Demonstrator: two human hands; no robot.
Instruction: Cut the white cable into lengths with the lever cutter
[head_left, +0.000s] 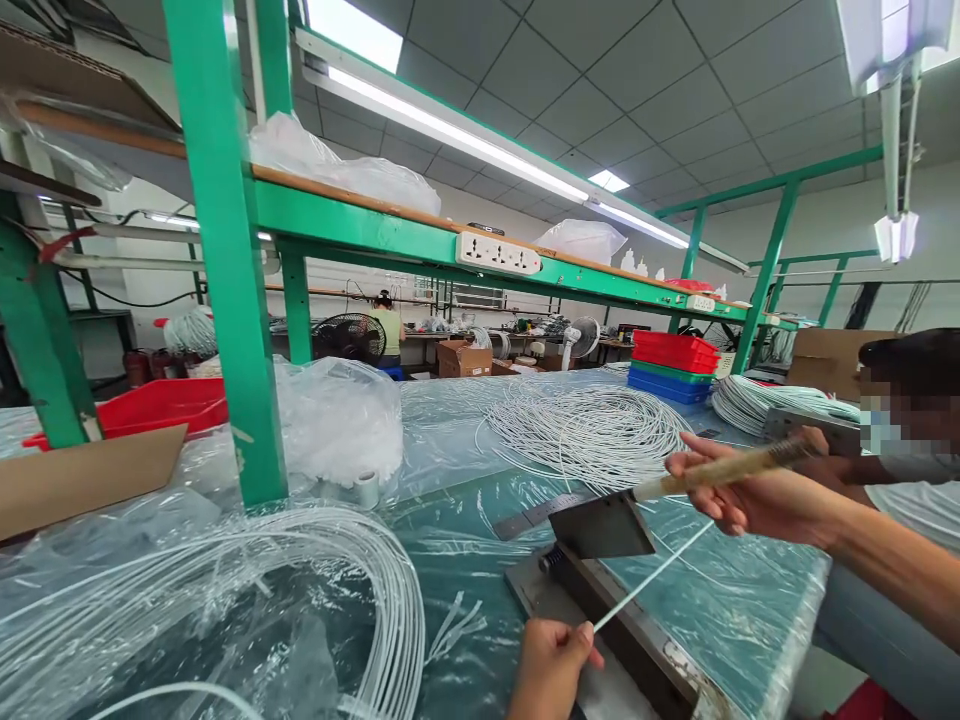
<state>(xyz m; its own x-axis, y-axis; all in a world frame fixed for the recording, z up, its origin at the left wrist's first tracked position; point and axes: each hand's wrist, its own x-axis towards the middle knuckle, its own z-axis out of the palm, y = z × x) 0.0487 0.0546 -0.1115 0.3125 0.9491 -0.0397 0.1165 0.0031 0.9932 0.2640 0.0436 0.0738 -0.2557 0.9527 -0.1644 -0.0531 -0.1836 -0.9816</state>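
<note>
Head view: your left hand (pixel 551 668) pinches white tube (pixel 651 578) across cutter (pixel 600 590), right hand (pixel 739 495) fisted round its handle (pixel 720 470).

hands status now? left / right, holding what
Left hand: closed, pinching the white tube.
Right hand: closed on the cutter handle, blade raised.

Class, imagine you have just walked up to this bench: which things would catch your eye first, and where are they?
The green post rises at left through the plastic-covered table. At bottom centre, the left hand pinches a white strip across the cutter, whose handle the right hand grips. White cable coils lie behind it.
</note>
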